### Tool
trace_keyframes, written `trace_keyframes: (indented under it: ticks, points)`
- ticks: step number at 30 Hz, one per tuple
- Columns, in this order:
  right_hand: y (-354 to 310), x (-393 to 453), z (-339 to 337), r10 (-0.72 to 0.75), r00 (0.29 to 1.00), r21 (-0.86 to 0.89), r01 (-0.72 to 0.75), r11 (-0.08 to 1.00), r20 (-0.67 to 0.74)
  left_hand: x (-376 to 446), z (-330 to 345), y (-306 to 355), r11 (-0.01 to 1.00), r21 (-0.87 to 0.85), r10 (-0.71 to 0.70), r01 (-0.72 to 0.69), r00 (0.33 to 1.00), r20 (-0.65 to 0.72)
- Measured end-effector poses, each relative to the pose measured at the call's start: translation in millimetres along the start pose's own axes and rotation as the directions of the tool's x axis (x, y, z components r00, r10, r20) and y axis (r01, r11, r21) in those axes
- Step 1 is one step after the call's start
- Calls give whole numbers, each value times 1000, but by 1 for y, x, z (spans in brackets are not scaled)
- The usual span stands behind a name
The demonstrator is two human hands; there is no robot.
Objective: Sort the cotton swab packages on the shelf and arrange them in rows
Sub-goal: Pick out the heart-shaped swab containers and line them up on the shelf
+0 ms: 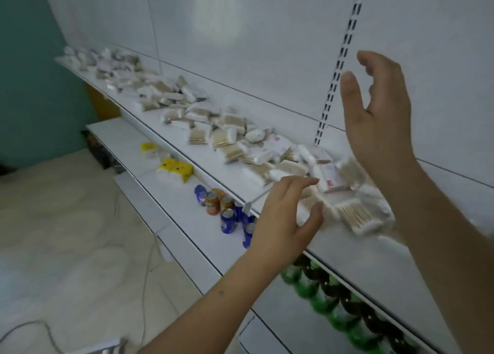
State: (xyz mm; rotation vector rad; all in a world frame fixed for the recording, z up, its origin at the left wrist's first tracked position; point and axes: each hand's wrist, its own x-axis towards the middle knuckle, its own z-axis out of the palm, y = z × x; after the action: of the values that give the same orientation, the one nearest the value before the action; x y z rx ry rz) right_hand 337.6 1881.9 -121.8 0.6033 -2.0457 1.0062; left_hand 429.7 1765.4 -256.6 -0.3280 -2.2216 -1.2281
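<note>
Cotton swab packages (230, 137): spread in a messy pile along the white shelf (347, 249).
Left hand (283, 214): held over the shelf edge, fingers loose, nothing held.
Right hand (379, 118): raised, fingers spread, nothing held.
Drink cans (227, 209): stood on the lower shelf.

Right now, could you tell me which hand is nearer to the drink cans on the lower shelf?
Left. The left hand hovers just right of the drink cans; the right hand is raised higher by the back panel.
</note>
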Motion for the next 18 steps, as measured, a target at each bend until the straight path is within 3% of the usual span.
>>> trace_keyframes:
  ticks: [8, 18]
  points:
    - [-63, 94, 209, 31, 996, 155, -44, 987, 83, 84, -140, -129, 990, 130, -28, 47, 990, -138]
    - [-117, 172, 397, -41, 973, 169, 3, 986, 226, 160, -274, -260, 961, 209, -129, 180, 963, -238]
